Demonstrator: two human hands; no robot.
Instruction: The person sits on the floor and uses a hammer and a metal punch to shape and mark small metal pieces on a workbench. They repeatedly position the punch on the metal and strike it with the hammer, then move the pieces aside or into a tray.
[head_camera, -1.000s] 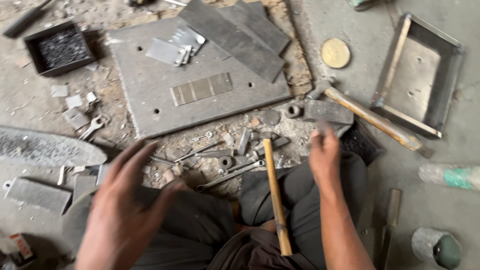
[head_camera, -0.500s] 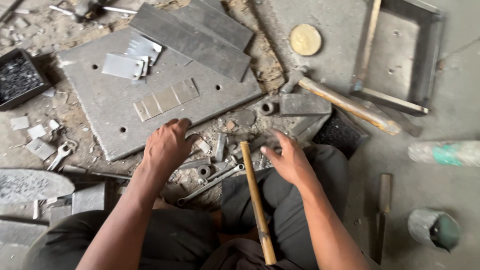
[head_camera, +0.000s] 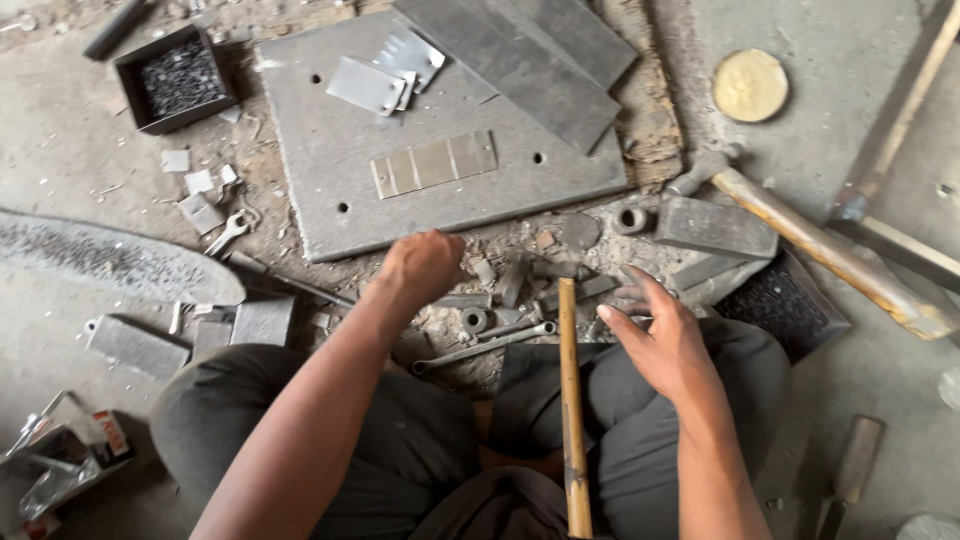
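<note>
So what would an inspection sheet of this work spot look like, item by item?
Surface: dusty concrete floor; grey metal plate with holes.
Job's things: left hand curled at the plate's near edge over small metal parts; right hand open beside a wooden handle lying between the knees.
Clutter: spanner, hammer, black tray of dark bits, brass disc, flat strips.
Fingers: left bent, grip hidden; right spread.
Cables: nothing seen.
Surroundings: metal frame at right.
</note>
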